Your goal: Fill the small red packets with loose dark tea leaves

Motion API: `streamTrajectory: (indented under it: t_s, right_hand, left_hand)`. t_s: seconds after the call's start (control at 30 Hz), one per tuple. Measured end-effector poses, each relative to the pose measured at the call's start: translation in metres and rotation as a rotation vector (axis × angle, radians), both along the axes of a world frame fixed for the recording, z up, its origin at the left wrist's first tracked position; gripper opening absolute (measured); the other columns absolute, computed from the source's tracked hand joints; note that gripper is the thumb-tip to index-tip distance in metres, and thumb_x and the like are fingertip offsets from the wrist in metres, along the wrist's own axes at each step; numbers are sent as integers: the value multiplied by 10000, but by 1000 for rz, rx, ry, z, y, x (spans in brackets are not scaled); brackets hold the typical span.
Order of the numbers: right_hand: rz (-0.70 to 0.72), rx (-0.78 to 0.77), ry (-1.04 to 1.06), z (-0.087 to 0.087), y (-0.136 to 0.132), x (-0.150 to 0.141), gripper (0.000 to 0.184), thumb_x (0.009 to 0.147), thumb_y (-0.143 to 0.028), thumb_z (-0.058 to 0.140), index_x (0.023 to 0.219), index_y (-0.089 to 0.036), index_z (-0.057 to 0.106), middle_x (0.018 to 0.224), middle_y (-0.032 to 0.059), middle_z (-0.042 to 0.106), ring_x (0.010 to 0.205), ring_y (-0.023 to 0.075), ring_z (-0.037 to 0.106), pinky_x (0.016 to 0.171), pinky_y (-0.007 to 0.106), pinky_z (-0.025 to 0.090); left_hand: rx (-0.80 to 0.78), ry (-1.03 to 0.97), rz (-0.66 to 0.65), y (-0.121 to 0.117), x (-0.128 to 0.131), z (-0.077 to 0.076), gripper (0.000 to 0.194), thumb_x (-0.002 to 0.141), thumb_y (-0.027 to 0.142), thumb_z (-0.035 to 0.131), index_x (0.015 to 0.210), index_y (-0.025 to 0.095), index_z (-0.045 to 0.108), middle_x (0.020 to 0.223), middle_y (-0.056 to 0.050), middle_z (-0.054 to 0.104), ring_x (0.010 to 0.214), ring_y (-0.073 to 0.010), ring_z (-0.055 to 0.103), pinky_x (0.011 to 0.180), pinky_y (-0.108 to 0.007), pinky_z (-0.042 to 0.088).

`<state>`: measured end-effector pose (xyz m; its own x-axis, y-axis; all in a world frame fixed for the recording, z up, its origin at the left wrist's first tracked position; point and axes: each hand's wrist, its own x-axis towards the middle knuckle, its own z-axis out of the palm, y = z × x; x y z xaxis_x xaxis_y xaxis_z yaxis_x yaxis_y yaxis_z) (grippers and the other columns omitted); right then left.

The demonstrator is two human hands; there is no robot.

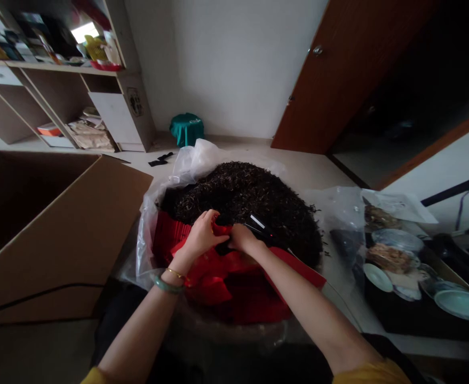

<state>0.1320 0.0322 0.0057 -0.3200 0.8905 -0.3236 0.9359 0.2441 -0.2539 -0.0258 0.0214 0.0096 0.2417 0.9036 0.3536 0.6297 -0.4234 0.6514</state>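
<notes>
My left hand (205, 232) curls round a small red packet (220, 229), thumb and fingers on either side of its mouth. My right hand (243, 238) is closed right against the packet; dark matter shows between the hands, but what its fingers hold is hidden. Beyond them rises a big heap of dark dried leaves (254, 186), like loose tea, in a clear plastic bag (146, 240). A slim black device (263, 228) with a white label and a red light lies by my right hand. Several red packets (210, 285) are spread below my hands.
An open cardboard box (114, 197) stands at left. To the right, a dark table (390, 314) bears pale dishes (378, 277) and a bag of brown dried pieces (388, 257). A green-covered stool (187, 129) is by the wall, near a brown door (322, 90). Shelving fills the back left.
</notes>
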Motion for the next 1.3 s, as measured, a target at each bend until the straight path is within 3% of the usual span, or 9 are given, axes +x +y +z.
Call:
streamTrajectory:
  t_s: [0.2, 0.37, 0.5, 0.67, 0.93, 1.03, 1.13, 1.23, 1.3]
  right_hand:
    - [-114, 308, 378, 55, 0, 33, 272, 734, -126, 602, 978, -202, 695, 912, 15, 731, 851, 174, 674, 746, 240, 477]
    - [-3, 378, 611, 82, -7, 21, 269, 668, -96, 646, 905, -202, 716, 904, 10, 723, 799, 151, 656, 746, 249, 486]
    - [-52, 402, 617, 79, -10, 15, 253, 673, -100, 665, 905, -189, 716, 848, 18, 711, 752, 140, 645, 708, 244, 494]
    - [-127, 341, 537, 67, -20, 34, 176, 717, -116, 652, 859, -203, 709, 824, 0, 721, 679, 132, 643, 717, 260, 511]
    - [1, 375, 647, 51, -28, 25, 456, 789, -215, 651, 1240, -177, 602, 1306, 134, 587, 912, 172, 660, 812, 307, 537]
    - [-7, 314, 674, 46, -20, 19, 243, 763, -157, 654, 1001, -180, 700, 1021, 73, 718, 800, 157, 677, 770, 288, 541]
    - [-74, 335, 710, 46, -14, 20, 114, 734, -105, 625, 786, -181, 693, 766, 14, 714, 659, 140, 663, 672, 259, 537]
    - [-189, 345, 783, 52, -12, 25, 111, 758, -132, 582, 787, -178, 679, 684, -3, 682, 541, 125, 629, 565, 241, 522]
    - [-224, 427, 782, 58, -13, 28, 150, 763, -131, 568, 848, -174, 683, 765, 17, 694, 559, 121, 630, 577, 243, 524]
  left_hand:
    - [-26, -21, 9, -1, 3, 0, 542, 553, 215, 829, 1012, 188, 543, 930, -27, 591, 870, -216, 586, 782, -342, 483]
    - [-40, -23, 16, -2, 5, -2, 543, 555, 218, 827, 1017, 181, 543, 922, -29, 579, 850, -214, 573, 763, -345, 479]
    - [-21, -21, 27, -1, 4, -4, 562, 549, 230, 838, 1019, 181, 535, 906, -23, 571, 827, -202, 565, 738, -325, 475]
    - [20, -46, 61, 1, 2, -4, 547, 555, 223, 835, 1005, 196, 524, 932, -29, 583, 836, -196, 573, 750, -316, 481]
    - [88, -41, 42, -2, 11, -17, 491, 603, 194, 771, 1015, 197, 504, 955, -37, 576, 866, -207, 584, 767, -332, 498]
    - [89, -16, 15, -3, 13, -23, 550, 589, 200, 789, 1051, 196, 490, 1017, -58, 551, 933, -229, 573, 812, -357, 502]
    - [64, 19, 6, -2, 12, -25, 604, 555, 218, 826, 1058, 198, 492, 1018, -52, 531, 921, -233, 572, 806, -364, 507]
    - [44, 37, 23, -2, 11, -23, 611, 536, 248, 853, 1038, 203, 508, 1013, -43, 528, 901, -227, 580, 790, -357, 509]
    - [34, 44, 43, -3, 11, -21, 605, 531, 273, 862, 1024, 202, 519, 1011, -42, 539, 900, -229, 586, 790, -357, 508]
